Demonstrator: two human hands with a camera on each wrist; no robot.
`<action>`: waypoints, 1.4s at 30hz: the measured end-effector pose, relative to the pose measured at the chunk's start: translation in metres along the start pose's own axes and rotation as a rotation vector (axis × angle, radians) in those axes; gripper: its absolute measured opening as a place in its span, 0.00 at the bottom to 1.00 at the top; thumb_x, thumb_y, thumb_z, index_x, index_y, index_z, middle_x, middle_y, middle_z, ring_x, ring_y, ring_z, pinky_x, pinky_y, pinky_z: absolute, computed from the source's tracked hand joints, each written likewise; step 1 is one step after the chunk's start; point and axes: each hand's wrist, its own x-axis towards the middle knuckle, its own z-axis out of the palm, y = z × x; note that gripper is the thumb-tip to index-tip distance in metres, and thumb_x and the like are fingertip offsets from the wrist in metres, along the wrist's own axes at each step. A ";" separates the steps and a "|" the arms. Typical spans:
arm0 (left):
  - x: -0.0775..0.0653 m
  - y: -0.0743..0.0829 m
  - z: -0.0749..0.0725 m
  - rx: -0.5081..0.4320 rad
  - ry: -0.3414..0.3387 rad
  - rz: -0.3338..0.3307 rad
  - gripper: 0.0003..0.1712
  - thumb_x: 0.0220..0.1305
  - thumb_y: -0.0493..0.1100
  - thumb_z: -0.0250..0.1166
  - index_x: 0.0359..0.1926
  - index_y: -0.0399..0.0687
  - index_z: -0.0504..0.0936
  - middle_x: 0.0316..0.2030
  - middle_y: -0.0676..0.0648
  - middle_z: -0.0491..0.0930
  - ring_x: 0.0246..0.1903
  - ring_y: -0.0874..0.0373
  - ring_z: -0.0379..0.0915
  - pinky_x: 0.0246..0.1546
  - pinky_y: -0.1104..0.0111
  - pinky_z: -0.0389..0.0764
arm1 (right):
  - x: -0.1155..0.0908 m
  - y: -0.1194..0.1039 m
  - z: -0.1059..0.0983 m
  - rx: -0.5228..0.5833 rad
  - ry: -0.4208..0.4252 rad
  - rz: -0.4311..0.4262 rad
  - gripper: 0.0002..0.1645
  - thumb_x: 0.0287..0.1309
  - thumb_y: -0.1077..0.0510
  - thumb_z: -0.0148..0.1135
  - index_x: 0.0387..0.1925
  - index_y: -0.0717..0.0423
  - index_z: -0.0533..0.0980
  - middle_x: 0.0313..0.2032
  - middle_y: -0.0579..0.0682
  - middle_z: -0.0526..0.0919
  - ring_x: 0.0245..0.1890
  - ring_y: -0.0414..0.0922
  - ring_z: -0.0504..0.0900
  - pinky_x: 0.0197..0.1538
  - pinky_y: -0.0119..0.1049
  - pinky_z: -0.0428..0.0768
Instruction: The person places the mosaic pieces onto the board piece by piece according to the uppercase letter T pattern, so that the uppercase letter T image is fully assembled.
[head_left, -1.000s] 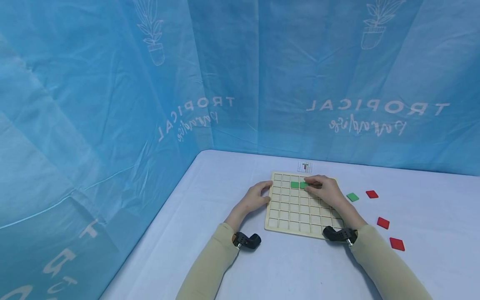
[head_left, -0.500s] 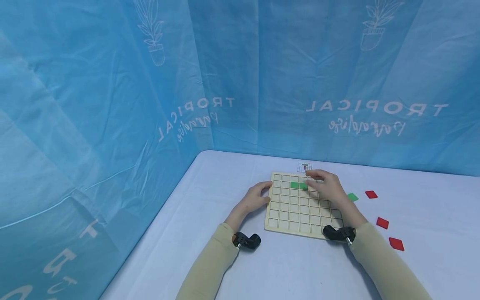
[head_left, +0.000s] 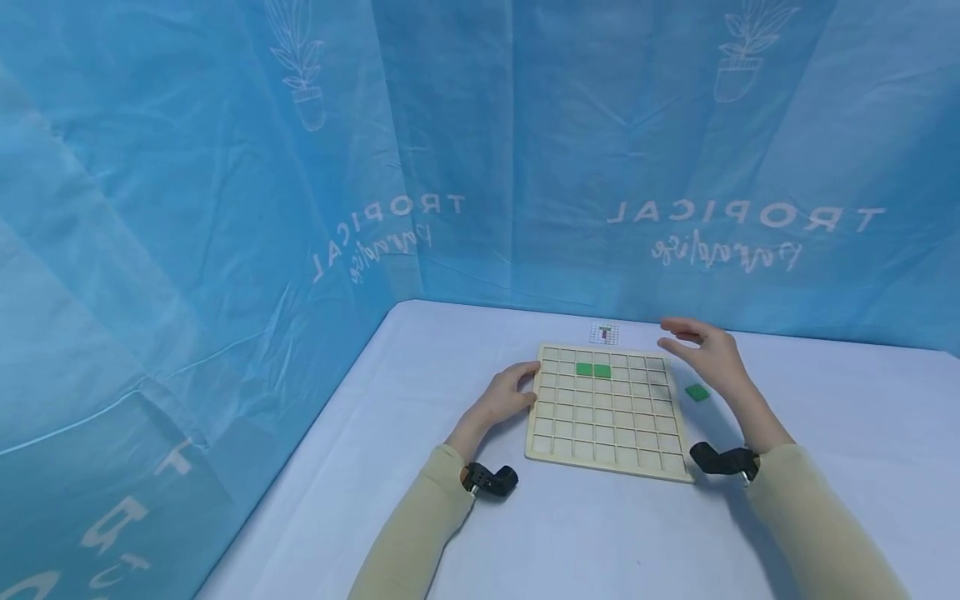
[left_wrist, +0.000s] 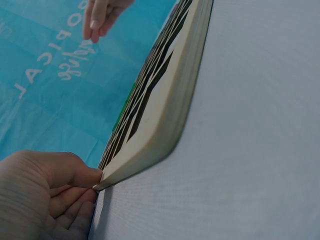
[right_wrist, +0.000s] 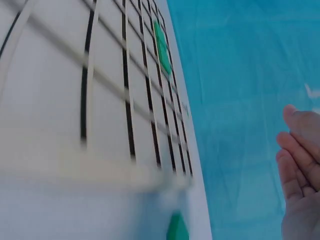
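A pale wooden grid board [head_left: 607, 467] lies on the white table, with two green square tiles [head_left: 592, 370] side by side in its upper cells. At the board's left edge rests my left hand [head_left: 504, 395], thumb and fingertips touching the rim; the left wrist view shows the thumb [left_wrist: 75, 170] right at the corner. My right hand [head_left: 708, 354] is raised to the right of the board, fingers loosely bent and holding nothing. Below it on the table lies another green tile [head_left: 697, 392], partly seen in the right wrist view too.
A small printed grid card [head_left: 604, 333] with a coloured pattern lies behind the board. Blue printed curtains [head_left: 570, 167] stand at the back and left of the table. My right forearm and sleeve [head_left: 817, 517] cover the table's right part, where no red tiles show now.
My right hand has let go of the second green tile in the board and moved right, off the board. The red tiles at right are now hidden by the arm. The left hand stays put.
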 end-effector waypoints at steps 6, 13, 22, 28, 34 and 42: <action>0.000 0.000 0.000 -0.001 -0.004 -0.004 0.33 0.61 0.33 0.58 0.68 0.41 0.63 0.65 0.43 0.64 0.66 0.52 0.57 0.66 0.63 0.59 | -0.004 0.043 -0.016 -0.112 0.034 0.073 0.35 0.52 0.31 0.60 0.58 0.42 0.74 0.52 0.48 0.79 0.54 0.49 0.75 0.23 0.42 0.78; 0.000 0.001 -0.001 0.002 0.001 -0.004 0.33 0.61 0.33 0.58 0.68 0.41 0.63 0.65 0.43 0.64 0.66 0.52 0.56 0.66 0.63 0.59 | -0.018 0.065 -0.022 -0.129 0.054 0.083 0.35 0.56 0.36 0.60 0.59 0.50 0.73 0.52 0.53 0.79 0.54 0.54 0.75 0.40 0.40 0.81; -0.001 0.002 0.000 -0.006 0.004 -0.011 0.33 0.61 0.33 0.58 0.68 0.41 0.63 0.65 0.43 0.64 0.66 0.52 0.56 0.66 0.63 0.58 | -0.044 0.028 -0.026 -0.090 0.025 0.112 0.33 0.59 0.42 0.60 0.57 0.61 0.73 0.53 0.62 0.77 0.55 0.60 0.73 0.55 0.59 0.71; -0.001 0.001 0.000 -0.007 0.004 -0.013 0.33 0.61 0.33 0.58 0.68 0.41 0.63 0.65 0.43 0.64 0.66 0.52 0.55 0.66 0.63 0.58 | -0.052 0.038 -0.019 -0.155 0.032 0.078 0.28 0.60 0.49 0.62 0.55 0.62 0.74 0.51 0.63 0.78 0.51 0.61 0.75 0.51 0.59 0.74; 0.000 0.001 0.000 -0.005 0.006 -0.005 0.33 0.61 0.33 0.58 0.68 0.41 0.63 0.65 0.43 0.64 0.66 0.52 0.56 0.66 0.63 0.58 | -0.057 0.042 -0.015 -0.207 0.026 0.051 0.26 0.59 0.51 0.64 0.54 0.63 0.75 0.49 0.64 0.79 0.50 0.61 0.75 0.51 0.58 0.75; 0.000 0.001 0.000 -0.007 0.012 -0.003 0.32 0.61 0.33 0.59 0.67 0.40 0.64 0.65 0.43 0.65 0.66 0.51 0.56 0.66 0.62 0.58 | -0.059 0.046 -0.011 -0.254 -0.023 0.027 0.23 0.56 0.56 0.67 0.51 0.65 0.76 0.49 0.64 0.79 0.53 0.62 0.73 0.53 0.59 0.73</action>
